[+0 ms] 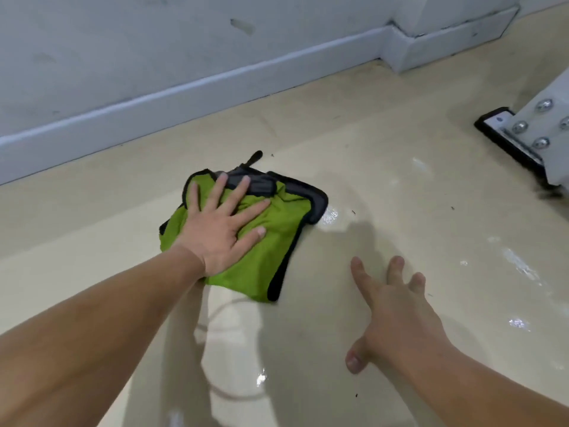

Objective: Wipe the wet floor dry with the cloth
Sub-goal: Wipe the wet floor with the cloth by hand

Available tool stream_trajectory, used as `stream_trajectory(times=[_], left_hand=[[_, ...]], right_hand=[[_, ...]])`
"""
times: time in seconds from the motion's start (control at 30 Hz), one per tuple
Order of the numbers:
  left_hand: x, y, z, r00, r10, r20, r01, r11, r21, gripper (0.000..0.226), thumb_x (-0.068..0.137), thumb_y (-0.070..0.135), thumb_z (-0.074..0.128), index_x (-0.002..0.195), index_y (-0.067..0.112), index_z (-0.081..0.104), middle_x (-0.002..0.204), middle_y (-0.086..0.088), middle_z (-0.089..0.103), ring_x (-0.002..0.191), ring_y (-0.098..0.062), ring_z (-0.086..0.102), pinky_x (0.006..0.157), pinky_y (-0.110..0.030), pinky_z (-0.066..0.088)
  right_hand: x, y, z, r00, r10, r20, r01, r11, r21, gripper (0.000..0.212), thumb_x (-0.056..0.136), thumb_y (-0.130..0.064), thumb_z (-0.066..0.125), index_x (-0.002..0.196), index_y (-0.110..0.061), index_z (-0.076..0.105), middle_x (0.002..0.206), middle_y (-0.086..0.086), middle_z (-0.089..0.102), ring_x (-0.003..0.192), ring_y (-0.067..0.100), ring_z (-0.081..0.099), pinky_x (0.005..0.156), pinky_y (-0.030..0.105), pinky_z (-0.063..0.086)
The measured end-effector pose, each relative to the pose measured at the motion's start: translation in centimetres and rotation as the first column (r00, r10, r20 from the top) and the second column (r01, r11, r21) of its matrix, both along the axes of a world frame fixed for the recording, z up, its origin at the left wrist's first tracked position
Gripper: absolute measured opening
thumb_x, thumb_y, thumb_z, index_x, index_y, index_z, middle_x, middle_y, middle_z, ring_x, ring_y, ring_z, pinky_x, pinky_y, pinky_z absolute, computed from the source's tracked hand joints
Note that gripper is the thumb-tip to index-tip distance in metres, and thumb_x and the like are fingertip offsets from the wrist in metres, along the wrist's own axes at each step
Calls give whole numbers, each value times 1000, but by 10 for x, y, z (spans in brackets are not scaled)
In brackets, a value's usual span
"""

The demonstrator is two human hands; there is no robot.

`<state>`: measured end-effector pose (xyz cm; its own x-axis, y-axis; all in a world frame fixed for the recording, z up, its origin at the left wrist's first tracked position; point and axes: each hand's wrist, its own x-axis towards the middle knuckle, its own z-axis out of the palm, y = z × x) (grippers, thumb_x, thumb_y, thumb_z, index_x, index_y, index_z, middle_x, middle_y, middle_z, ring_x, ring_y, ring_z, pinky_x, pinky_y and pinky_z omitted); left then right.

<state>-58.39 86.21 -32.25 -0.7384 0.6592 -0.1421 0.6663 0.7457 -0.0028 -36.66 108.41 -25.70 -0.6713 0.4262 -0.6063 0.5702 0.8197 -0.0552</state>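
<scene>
A green cloth [271,238] with black edging and a grey underside lies crumpled on the beige floor [385,180]. My left hand [220,229] presses flat on it with fingers spread. To the right of the cloth my right hand [397,312] hovers over or rests on the floor, fingers spread and holding nothing. Wet shiny patches [520,266] glisten right of the cloth and near my right hand. Another wet streak [234,343] shows below the cloth.
A white wall with a skirting board [191,87] runs along the back, a short way beyond the cloth. At the right edge stands a white metal foot [535,137] with bolts and a black base. Small dark specks dot the floor.
</scene>
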Motion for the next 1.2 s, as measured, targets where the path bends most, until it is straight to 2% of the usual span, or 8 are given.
stream_trajectory(times=[0.17,0.3,0.43,0.57,0.7,0.83,1.07,1.2], left_hand=[[-38,43,6,880,465,95,-464,885,-32,61,100,72,0,159,58,-1,175,-3,-16,157,-42,-20,116,-79,-11],[-64,90,10,792,591,157,-593,805,-38,60,104,62,4,163,49,-2,174,-7,-19,155,-49,-20,112,-84,-4],[-62,116,13,858,469,210,-467,882,-64,62,104,63,6,164,47,-1,174,-2,-21,155,-49,-23,112,-84,-6],[-28,130,13,971,114,209,-108,993,-41,62,104,66,9,163,48,2,173,4,-22,155,-42,-27,117,-77,-11],[31,113,8,976,-189,109,186,982,38,62,104,67,7,163,48,4,175,3,-13,157,-37,-24,120,-72,-11],[61,89,1,998,-29,47,21,987,159,62,104,69,16,162,50,13,176,-3,-3,160,-39,-10,124,-66,-9],[144,62,0,985,128,118,-142,982,126,65,101,71,6,163,49,2,175,-5,-12,158,-42,-19,123,-65,-14],[205,50,4,976,163,143,-180,977,113,65,102,68,7,163,46,5,175,-7,-11,157,-44,-20,121,-67,-13]], right_hand=[[-2,2,-1,999,-18,35,19,1000,-21,161,41,-45,98,146,-60,-23,162,3,-32,151,42,-16,104,57,47],[-5,2,-1,998,1,55,-1,1000,7,161,43,-48,97,146,-58,-26,162,6,-31,151,43,-15,101,56,49],[-6,2,0,998,4,70,-4,1000,-1,160,44,-48,97,148,-57,-23,162,6,-30,151,43,-13,100,58,49],[-7,4,-1,998,-21,66,24,999,-43,161,41,-45,99,150,-57,-18,163,6,-30,151,46,-15,108,60,43],[-4,3,1,998,-50,37,52,997,-56,162,39,-44,100,150,-60,-16,164,4,-30,152,45,-16,112,63,38],[0,0,0,1000,-23,22,23,1000,-1,162,35,-49,99,149,-59,-16,165,4,-22,151,46,-9,104,63,45],[10,3,-6,992,-19,-123,17,1000,-14,170,25,-52,98,148,-58,-18,165,1,0,149,45,10,98,64,48],[36,11,-4,961,-41,-272,11,994,-111,161,34,-51,91,149,-54,-21,165,-4,-1,147,34,29,100,52,50]])
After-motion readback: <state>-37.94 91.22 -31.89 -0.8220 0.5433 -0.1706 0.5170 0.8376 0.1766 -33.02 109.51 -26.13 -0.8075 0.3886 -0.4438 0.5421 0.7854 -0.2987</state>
